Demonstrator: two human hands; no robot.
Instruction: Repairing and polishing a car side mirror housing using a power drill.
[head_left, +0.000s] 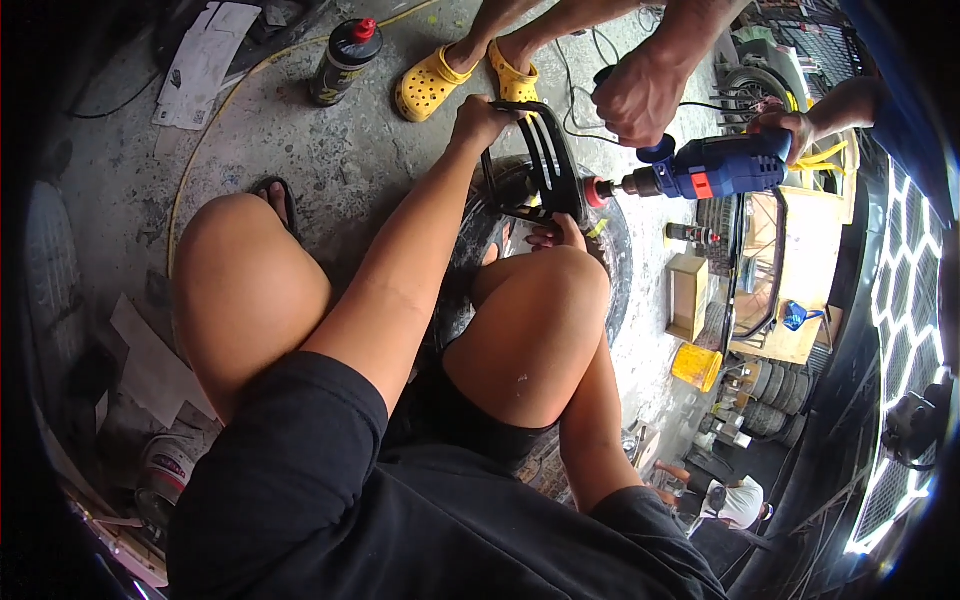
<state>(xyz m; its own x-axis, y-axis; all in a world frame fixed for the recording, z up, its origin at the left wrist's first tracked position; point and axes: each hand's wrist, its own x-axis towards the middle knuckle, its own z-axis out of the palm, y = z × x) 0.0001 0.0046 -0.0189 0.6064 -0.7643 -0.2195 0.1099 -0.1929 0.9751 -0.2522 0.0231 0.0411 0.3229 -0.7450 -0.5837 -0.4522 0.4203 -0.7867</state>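
My left hand (482,124) grips the upper end of a black slotted frame piece (561,172); my right hand (560,233) holds its lower end, fingers partly hidden. The piece stands tilted over a black tire (615,270) between my knees. A co-worker's hand (785,135) holds a blue power tool (730,163), whose red round pad (598,192) is at the piece's right side; whether they touch I cannot tell. The co-worker's other fist (640,95) is above the tool.
A dark bottle with red cap (343,70) stands beside yellow clogs (430,85) worn by someone. Cables cross the floor (250,150). Cardboard (150,355) lies left. Rightward are a yellow bucket (697,367), stacked tires (775,395) and a person in white (740,505).
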